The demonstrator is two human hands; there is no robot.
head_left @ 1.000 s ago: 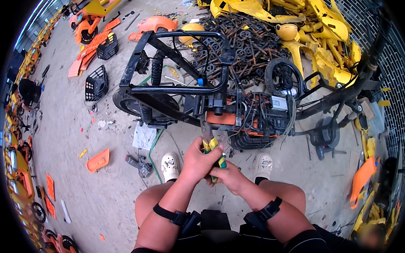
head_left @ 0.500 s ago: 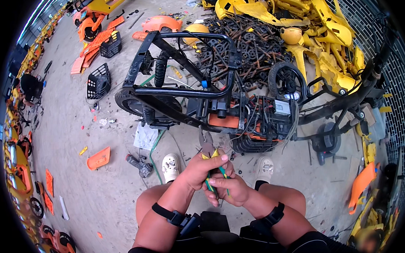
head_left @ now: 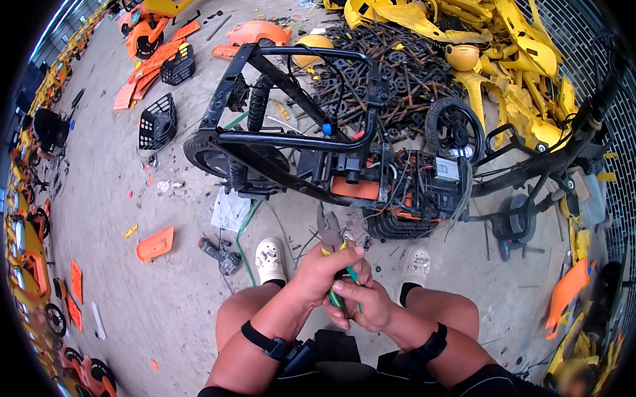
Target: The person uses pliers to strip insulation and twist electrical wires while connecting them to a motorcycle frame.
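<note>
A pair of pliers (head_left: pixel 329 235) with grey metal jaws and green-and-yellow handles is between my two hands, jaws pointing away from me. My left hand (head_left: pixel 329 264) wraps around the pliers just below the jaws, its thumb lying across the top. Lower down, my right hand (head_left: pixel 368 301) is closed at the handles, close against the left hand. Fingers hide much of the grips. Just beyond the jaws lies a stripped black scooter frame (head_left: pixel 281 141), with wiring and a battery-like box (head_left: pixel 446 169) in its middle. The pliers appear apart from it.
A cordless power tool (head_left: pixel 220 257) and an orange plastic piece (head_left: pixel 155 244) lie on the floor to my left. Behind the frame are a heap of rusty metal parts (head_left: pixel 387 78) and yellow body panels (head_left: pixel 514 58). A black basket (head_left: pixel 157 122) sits farther left.
My hands stay on the pliers with only a slight shift of grip. Less of the yellow on the handles shows between my fingers now. The whole view has shifted slightly.
</note>
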